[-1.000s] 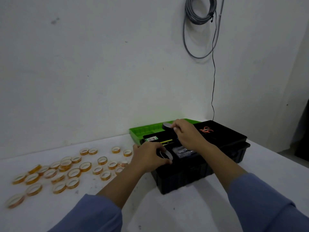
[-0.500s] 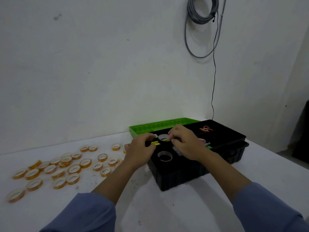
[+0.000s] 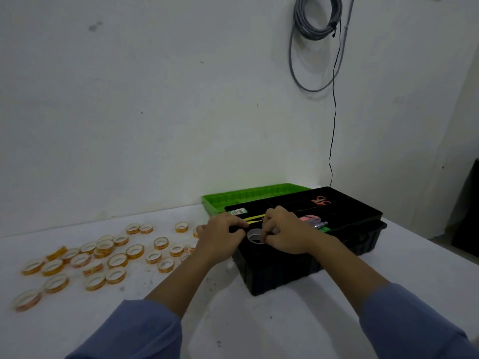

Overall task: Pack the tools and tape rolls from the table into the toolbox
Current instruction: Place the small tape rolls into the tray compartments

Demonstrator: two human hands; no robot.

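Lying in the toolbox (image 3: 272, 277): tape roll (image 3: 253, 232), scissors (image 3: 321, 200).

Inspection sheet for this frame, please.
Surface: white table, speckled.
Job's things: open black toolbox, green lid behind; grey tape roll inside; scissors in tray; amber tape rolls loose on table, left.
Clutter: nothing seen.
Hands: right hand pinches grey tape roll; left hand curled at toolbox rim, grip unclear.
Cables: grey coil on wall; thin black cord drops behind toolbox.
Surroundings: white walls; dark object far right.
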